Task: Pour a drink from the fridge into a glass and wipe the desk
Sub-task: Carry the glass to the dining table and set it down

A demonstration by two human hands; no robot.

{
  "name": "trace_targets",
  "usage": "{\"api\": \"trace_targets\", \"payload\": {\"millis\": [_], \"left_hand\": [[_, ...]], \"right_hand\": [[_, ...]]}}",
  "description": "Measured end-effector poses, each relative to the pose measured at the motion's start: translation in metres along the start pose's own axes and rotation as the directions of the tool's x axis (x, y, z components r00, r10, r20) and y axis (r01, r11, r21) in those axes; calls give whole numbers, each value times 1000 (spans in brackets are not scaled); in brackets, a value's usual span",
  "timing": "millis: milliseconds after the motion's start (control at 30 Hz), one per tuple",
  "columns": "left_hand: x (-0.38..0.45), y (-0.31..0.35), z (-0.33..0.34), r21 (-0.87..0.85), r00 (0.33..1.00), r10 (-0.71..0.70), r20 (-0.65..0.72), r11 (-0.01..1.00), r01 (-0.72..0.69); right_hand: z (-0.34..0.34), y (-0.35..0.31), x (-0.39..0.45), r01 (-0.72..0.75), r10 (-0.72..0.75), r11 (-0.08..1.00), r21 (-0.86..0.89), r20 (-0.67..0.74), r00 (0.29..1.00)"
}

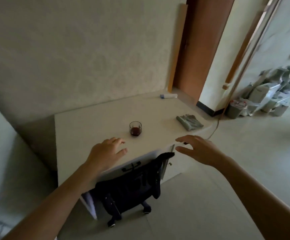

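Left hand (106,150): mine, spread wide, holding nothing, over the tabletop (88,122) edge.
Right hand (198,150): wide, holding nothing.
Glass (135,129): dark drink inside, just beyond my left hand.
Cloth (189,122): folded, beyond my right hand.

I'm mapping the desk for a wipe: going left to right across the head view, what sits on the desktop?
Left hand → glass holding dark drink → folded cloth. The small white object by the far wall overlaps these in the left-right order, so it is left out.
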State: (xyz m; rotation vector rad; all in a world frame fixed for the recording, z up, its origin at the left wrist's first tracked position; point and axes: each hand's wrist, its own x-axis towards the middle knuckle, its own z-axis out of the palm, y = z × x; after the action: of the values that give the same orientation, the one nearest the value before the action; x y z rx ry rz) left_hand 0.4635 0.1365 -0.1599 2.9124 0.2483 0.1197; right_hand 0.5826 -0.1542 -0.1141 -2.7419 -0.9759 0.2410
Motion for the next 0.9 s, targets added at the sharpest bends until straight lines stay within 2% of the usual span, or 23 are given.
{"api": "trace_targets", "payload": {"millis": [300, 533, 667, 900], "left_hand": [[112, -54, 34, -1, 970, -233, 68, 972, 234], [190, -69, 54, 33, 953, -291, 80, 957, 289], [209, -82, 71, 24, 919, -381, 102, 924, 381], [210, -81, 107, -20, 791, -597, 130, 796, 604]], "right_hand": [[10, 15, 189, 220, -218, 975, 0, 142, 966], [26, 21, 307, 336, -321, 941, -42, 210, 924], [53, 20, 362, 431, -398, 902, -36, 322, 859], [113, 20, 430, 604, -517, 796, -33, 483, 707]]}}
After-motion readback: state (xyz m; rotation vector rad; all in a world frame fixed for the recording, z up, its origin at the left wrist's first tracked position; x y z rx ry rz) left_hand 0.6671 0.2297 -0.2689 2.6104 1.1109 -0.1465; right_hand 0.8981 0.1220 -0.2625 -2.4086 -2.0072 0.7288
